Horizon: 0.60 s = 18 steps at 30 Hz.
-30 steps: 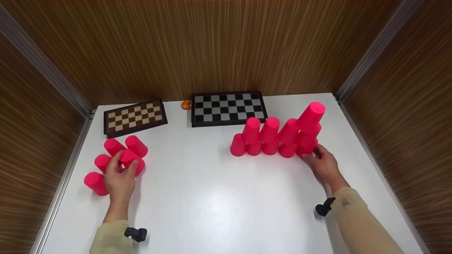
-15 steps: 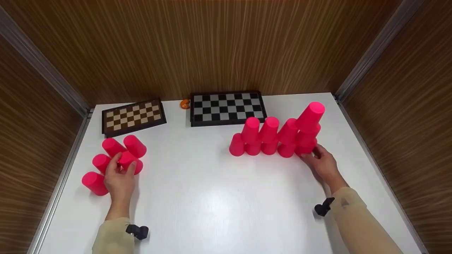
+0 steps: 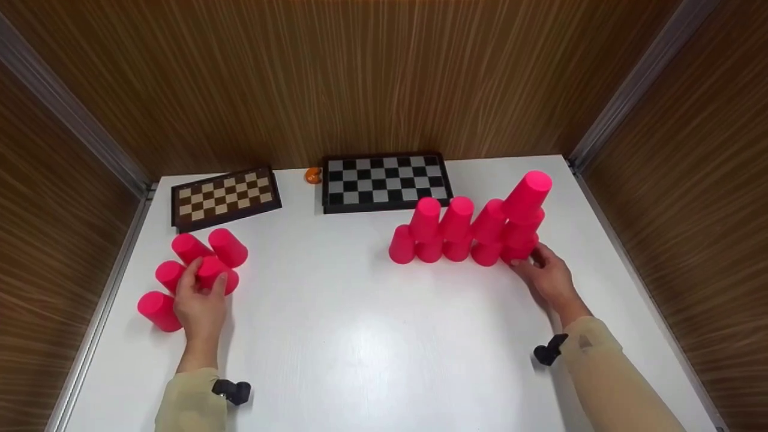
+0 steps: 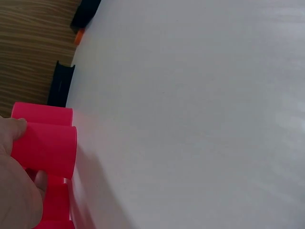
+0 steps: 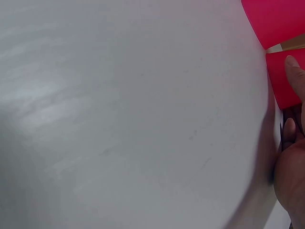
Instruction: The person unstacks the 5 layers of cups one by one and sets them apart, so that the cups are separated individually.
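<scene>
At the left of the head view, five upturned pink cups (image 3: 160,312) show in a loose cluster on a white table (image 3: 336,294), close beside one another. Your left hand (image 3: 201,309) reaches up to them from the lower left, its thumb and a finger pinching the front right one, the held cup (image 3: 216,267); the grip is open only as wide as that cup, and whether its rim rests on the table you cannot tell. Below, at the lower left edge, is a beige sleeve (image 3: 191,401) with a small black device (image 3: 232,392) at the cuff. Behind the cluster, in the upper left, a brown-and-cream checkered board (image 3: 225,195) lies at a slant. Right of it, near the top centre, a small orange object (image 3: 313,175) sits just beside a black-and-grey checkered board (image 3: 387,180). Right of centre stands a pink cup stack (image 3: 457,219): five cups along the bottom, four above, and a single top cup (image 3: 529,193) at the right end. At its lower right, your right hand (image 3: 550,281) is curled around the bottom-row end cup (image 3: 517,252), thumb against its near side, opened to the cup's width; some fingers are hidden. Its sleeve runs off at the lower right.
</scene>
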### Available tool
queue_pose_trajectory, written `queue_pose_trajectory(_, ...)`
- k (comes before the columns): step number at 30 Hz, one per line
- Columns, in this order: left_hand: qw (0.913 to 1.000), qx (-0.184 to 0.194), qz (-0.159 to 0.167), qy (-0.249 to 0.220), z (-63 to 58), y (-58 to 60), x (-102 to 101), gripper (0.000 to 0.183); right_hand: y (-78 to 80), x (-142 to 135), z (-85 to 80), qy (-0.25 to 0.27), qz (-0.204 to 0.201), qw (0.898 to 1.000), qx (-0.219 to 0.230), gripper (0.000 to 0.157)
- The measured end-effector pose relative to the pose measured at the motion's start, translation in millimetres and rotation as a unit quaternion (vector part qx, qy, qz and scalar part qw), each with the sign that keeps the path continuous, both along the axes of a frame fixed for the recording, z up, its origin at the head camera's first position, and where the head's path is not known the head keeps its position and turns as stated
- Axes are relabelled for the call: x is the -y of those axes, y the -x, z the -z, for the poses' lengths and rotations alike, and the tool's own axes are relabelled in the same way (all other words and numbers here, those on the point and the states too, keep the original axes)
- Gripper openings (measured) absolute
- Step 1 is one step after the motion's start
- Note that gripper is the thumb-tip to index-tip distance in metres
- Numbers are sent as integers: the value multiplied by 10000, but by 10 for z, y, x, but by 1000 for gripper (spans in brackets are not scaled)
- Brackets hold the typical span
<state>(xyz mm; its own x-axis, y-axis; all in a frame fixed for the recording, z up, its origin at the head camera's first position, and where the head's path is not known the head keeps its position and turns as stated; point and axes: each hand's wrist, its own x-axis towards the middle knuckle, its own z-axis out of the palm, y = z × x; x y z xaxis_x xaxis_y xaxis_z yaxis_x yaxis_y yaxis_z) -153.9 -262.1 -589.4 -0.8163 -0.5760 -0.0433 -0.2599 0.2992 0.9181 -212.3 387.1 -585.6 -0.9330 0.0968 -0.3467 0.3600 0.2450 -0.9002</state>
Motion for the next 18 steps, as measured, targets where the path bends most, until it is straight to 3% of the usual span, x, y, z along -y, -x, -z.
queue_pose_trajectory(6,10000,0,26,-65,-8,20,12,71,-50,52,-105,49,-27,10000,18,83)
queue_pose_trajectory(11,10000,-35,30,-60,-9,32,21,70,12,-31,56,169,52,9998,-3,84)
queue_pose_trajectory(15,9999,-132,30,-22,-10,17,31,70,59,-99,209,-156,-29,9996,-243,87)
queue_pose_trajectory(18,9999,-161,31,36,-20,-4,29,70,50,-86,178,-283,-85,9990,-321,86)
